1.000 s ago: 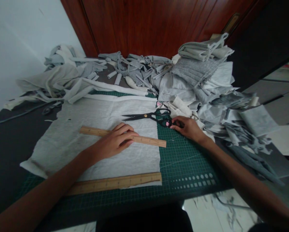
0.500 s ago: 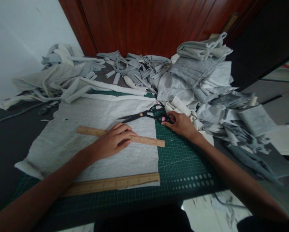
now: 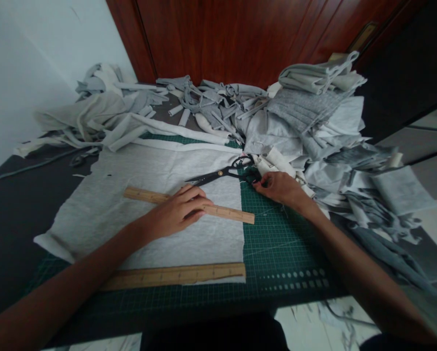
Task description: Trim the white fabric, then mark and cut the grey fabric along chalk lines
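Observation:
My left hand (image 3: 180, 210) lies over a short wooden ruler (image 3: 231, 213), fingers across its far edge and thumb by its near edge. Under the ruler is a light grey fabric piece (image 3: 203, 243), spread flat. Black-handled scissors (image 3: 220, 173) rest on the fabric, blades slightly parted and pointing left, handles over its right edge. Just right of the handles my right hand (image 3: 282, 187) is closed in a pinch above the green cutting mat (image 3: 276, 239). A small dark thing is at its fingertips, too unclear to name. A second wooden ruler (image 3: 174, 275) lies along the fabric's near edge.
Heaped grey fabric pieces (image 3: 306, 112) cover the right side, with folded cloth on top. Scraps (image 3: 211, 100) lie along the back, and crumpled cloth (image 3: 90, 114) sits at back left. A reddish wooden door (image 3: 218, 39) stands behind the dark table (image 3: 53, 180).
The whole view has shifted slightly, so everything appears farther right. The pink spot on the dark thing by my right fingers no longer shows. My left hand stays on the ruler.

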{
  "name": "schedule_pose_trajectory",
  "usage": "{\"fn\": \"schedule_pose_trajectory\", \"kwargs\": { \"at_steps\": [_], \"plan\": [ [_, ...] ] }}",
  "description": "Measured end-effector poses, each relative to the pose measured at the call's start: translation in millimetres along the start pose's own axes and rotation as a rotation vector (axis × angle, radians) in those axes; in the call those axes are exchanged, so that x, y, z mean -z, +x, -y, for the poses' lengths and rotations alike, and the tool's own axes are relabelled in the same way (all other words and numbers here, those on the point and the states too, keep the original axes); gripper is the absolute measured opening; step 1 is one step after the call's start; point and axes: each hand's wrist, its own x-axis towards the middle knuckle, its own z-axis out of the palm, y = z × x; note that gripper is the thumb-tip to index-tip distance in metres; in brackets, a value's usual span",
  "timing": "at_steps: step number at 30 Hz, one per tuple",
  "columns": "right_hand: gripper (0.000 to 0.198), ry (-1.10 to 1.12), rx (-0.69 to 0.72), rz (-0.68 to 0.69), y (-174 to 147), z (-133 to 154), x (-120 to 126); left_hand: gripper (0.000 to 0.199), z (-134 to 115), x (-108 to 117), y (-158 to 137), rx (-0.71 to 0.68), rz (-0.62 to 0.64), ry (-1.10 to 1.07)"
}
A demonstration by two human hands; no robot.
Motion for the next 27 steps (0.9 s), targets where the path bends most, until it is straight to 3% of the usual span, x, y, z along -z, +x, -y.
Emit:
{"fn": "schedule_pose_trajectory", "kwargs": {
  "at_steps": [4, 9, 15, 21, 27],
  "plan": [
    [0.042, -0.045, -0.041, -0.019, -1.7, 4.4, -2.5, 0.028, -4.7, -3.1, -2.5, -0.075, 0.009, 0.064],
    [0.034, -0.067, -0.01, 0.033, -2.7, 0.8, 3.6, 0.029, -6.7, -7.0, -4.8, -0.078, -0.005, 0.067],
    [0.026, -0.038, 0.138, 0.155, -4.0, -9.8, 15.9, 0.028, -6.4, -8.3, -2.8, 0.007, -0.009, 0.052],
    [0.026, -0.022, 0.229, 0.161, -15.2, -10.0, 22.3, 0.026, 0.6, -11.9, -1.4, 0.007, -0.061, 0.024],
    [0.027, 0.253, 0.412, 0.161, -37.4, 11.4, 34.9, 0.026, 1.3, -12.8, -2.1, -0.005, -0.059, 0.089]
  ]
}}
